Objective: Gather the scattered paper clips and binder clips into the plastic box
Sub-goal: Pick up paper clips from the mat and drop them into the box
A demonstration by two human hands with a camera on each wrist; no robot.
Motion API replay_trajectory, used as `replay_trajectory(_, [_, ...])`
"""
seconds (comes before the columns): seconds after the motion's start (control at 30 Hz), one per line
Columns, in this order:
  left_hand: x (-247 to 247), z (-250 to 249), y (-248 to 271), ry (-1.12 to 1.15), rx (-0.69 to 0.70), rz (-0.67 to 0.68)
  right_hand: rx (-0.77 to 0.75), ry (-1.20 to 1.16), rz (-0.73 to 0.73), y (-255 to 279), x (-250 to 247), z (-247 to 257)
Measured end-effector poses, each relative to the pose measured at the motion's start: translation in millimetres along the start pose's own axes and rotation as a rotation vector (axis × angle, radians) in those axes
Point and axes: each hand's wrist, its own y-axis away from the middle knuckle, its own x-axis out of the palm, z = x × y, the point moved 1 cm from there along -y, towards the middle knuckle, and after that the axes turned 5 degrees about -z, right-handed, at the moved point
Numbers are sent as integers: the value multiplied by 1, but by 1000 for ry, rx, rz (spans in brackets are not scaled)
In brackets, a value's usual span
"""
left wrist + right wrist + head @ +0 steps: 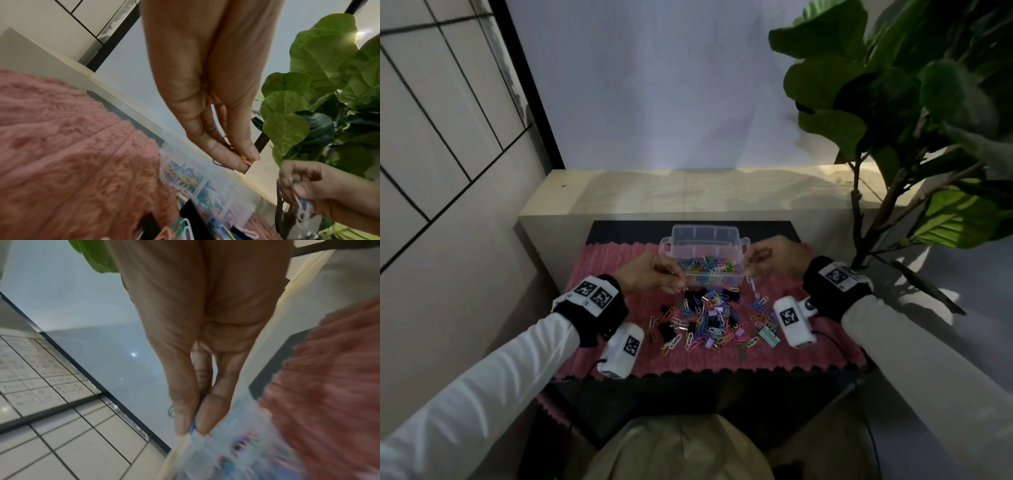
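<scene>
Your left hand (205, 91), closest to the lens, pinches a few paper clips (242, 160) between thumb and fingertips just short of the plastic box (703, 253); your right hand (774, 255) pinches a dangling string of linked clips (753, 286) at the box's right rim. This looks like the carry-and-drop step. Next: bring both pinches over the opening and release, then return to the pile (709, 320) on the pink mat (808, 353).

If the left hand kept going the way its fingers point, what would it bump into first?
Most likely the plastic box: the left hand, pinching paper clips, points toward its near-left corner. Depth is hard to judge.
</scene>
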Motion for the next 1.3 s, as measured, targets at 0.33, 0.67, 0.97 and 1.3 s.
replay_trajectory(0.33, [-9, -10, -19, -54, 18, -37, 108, 305, -151, -61, 28, 27])
replay_trajectory(0.67, [-4, -32, -75, -369, 10, -140, -196, 502, 136, 28, 58, 34])
replay_trajectory(0.97, [15, -19, -86, -662, 98, -112, -248, 825, 335, 41, 98, 8])
replay_trajectory(1.3, [-2, -17, -30, -524, 279, -141, -343, 829, 272, 33, 100, 7])
